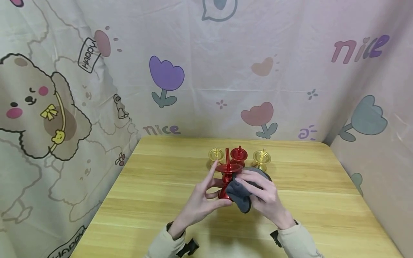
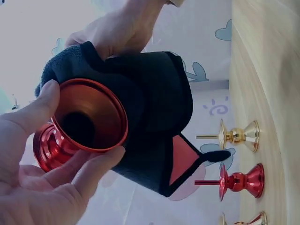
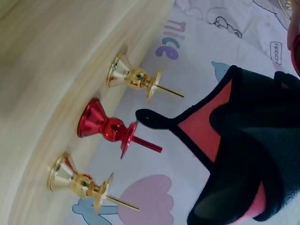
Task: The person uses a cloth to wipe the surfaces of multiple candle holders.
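Note:
My left hand grips a red metal candle holder with a spike on top, its fingers round the flared base. In the left wrist view the hollow underside of the base faces the camera, with thumb and fingers at its rim. My right hand pinches a dark grey cloth and presses it to the candle holder's side. The cloth drapes down in folds; in the right wrist view it shows a red patch and a black loop at one corner.
Behind the hands, a gold candle holder, a second red one and another gold one stand in a row on the wooden table. A patterned cloth backdrop hangs along the back and sides.

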